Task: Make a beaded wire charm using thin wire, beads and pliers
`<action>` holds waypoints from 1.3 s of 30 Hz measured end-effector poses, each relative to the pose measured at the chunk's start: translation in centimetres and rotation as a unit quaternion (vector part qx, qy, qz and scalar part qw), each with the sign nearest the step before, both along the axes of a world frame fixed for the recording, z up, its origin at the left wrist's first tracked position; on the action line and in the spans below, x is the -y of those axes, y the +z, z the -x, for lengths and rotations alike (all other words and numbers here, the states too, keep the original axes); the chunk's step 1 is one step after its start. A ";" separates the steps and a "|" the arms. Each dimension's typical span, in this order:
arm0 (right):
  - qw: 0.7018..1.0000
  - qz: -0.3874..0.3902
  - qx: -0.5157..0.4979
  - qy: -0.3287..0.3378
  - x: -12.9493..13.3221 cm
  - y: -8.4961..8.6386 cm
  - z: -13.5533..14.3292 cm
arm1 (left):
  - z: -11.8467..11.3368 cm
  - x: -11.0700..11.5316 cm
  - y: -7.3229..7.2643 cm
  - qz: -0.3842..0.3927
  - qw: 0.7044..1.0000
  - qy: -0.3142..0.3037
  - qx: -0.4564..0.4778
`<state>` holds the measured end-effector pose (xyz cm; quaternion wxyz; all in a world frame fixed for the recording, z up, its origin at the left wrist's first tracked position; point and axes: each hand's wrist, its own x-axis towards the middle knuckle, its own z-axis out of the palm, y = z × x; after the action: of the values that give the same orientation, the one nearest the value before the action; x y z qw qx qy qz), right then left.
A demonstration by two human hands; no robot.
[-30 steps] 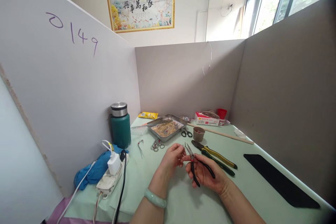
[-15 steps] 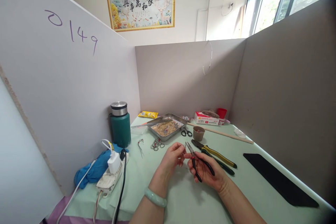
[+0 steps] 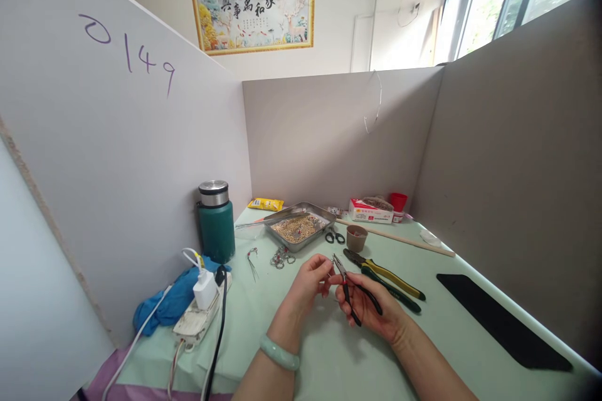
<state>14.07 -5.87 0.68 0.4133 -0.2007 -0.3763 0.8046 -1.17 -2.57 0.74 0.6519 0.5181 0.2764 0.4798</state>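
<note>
My right hand (image 3: 369, 307) grips small needle-nose pliers (image 3: 345, 285) with black handles, their jaws pointing up and away from me. Close against the jaw tips, my left hand (image 3: 314, 277) is closed in a pinch on something too small to make out. A jade-coloured bangle (image 3: 279, 352) circles the left wrist. Beyond the hands lie a bunch of small metal rings or chain (image 3: 282, 257) and a few thin wires (image 3: 253, 263) with a red bit. Larger pliers (image 3: 383, 279) with yellow and green handles rest just right of my right hand.
A metal tray (image 3: 301, 244) of golden beads sits at the back, near black-handled scissors (image 3: 335, 237) and a brown cup (image 3: 356, 238). A green bottle (image 3: 215, 225) and a power strip (image 3: 197, 319) stand left. A black mat (image 3: 501, 319) lies right, a wooden stick (image 3: 404, 239) behind.
The pliers' handles have come slightly closer together and the jaws have narrowed near my left fingertips. Both hands stay in almost the same place.
</note>
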 end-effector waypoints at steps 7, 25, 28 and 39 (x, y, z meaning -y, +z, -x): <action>1.000 -0.004 -0.007 0.013 0.0 -0.1 0.0 | 0.0 0.0 0.1 0.003 1.000 -0.005 0.001; 1.000 0.004 -0.017 0.009 0.1 0.1 -0.3 | -0.6 -0.4 -0.2 -0.058 0.995 0.035 -0.076; 0.999 0.001 -0.027 0.030 0.1 0.1 -0.5 | -0.5 -0.5 -0.2 -0.054 0.995 0.034 -0.074; 1.000 0.006 -0.013 -0.001 -0.1 0.1 -0.4 | -0.6 -0.5 -0.2 -0.067 0.995 0.031 -0.070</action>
<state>14.47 -5.78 0.77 0.4181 -0.1932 -0.3662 0.8085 -0.58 -2.08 0.56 0.5793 0.5844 0.3042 0.4799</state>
